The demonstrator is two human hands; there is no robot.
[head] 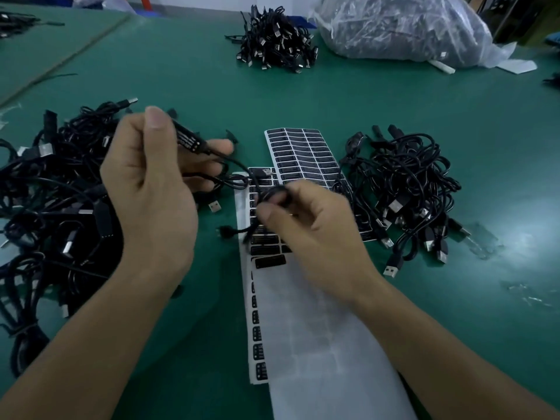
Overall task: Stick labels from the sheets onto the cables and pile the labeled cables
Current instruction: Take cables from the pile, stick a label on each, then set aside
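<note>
**Roughly midway: one cable in hand, many left**

Seemingly the job is well under way but far from over. The left hand [151, 189] pinches the slim black housing of a cable [189, 140] between thumb and fingers, above the tabletop's [181, 71] left half; pale print shows on the housing, probably a label already on it. The right hand [312, 225], blurred, is curled round the same cable's thin rubbery loop over the sheets.

The near label sheet [318, 328], at the middle of the near edge, is mostly bare glossy white backing, with small black rectangular labels left along its left side and far end. The far label sheet [303, 153] beyond it looks full.

Tangled black cables with silvery metal plugs form a left pile [51, 183] and a smaller right pile [415, 183]; which is labelled I cannot tell. Another heap [275, 40] and a crinkled clear plastic bag [400, 25] of cables sit at the far edge.
</note>
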